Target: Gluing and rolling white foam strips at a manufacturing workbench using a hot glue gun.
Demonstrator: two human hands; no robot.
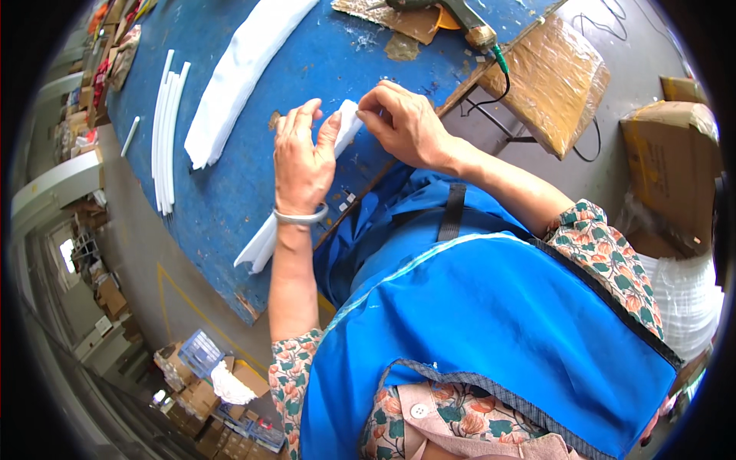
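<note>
I'm seeing left hand [301, 165] lying flat, fingers released, pressing white strip [264, 238] | right hand [406, 123] fingers pinching strip's end | blue counter [230, 192] underneath | white rods [165, 130] beyond fingers | cardboard boxes [671, 161] standing rightward

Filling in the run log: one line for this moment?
left hand: flat on white strip | right hand: pinching strip end | blue table: white rods, glue gun

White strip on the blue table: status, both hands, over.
Left hand flat on the white strip, pressing it to the blue table. Right hand pinching the strip's far end. White rods and a longer white piece lie apart, not in the way.
</note>
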